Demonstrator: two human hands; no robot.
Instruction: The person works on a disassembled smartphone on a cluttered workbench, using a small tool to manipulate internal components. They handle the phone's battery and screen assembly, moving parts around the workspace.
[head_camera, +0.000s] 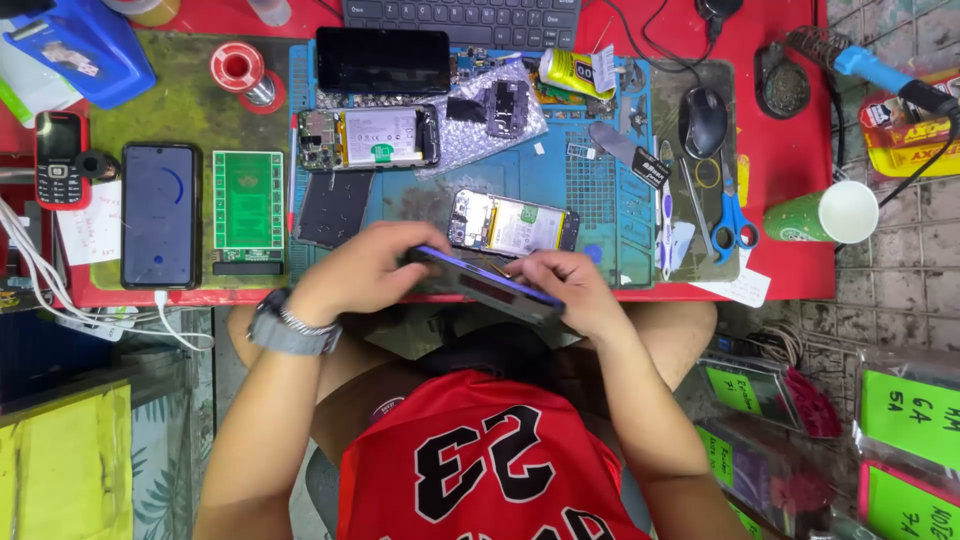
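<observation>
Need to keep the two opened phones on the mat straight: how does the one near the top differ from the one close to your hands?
The upper opened phone lies level; the lower opened phone is slightly tilted. The upper one lies beside a dark phone and a bubble-wrap bag; the lower one lies just beyond the left hand and right hand. Both lie back-off, batteries showing, on the blue mat.

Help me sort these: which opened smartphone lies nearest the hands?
The opened smartphone with the yellowish battery, just beyond both hands; the other opened phone lies farther up the blue mat.
</observation>
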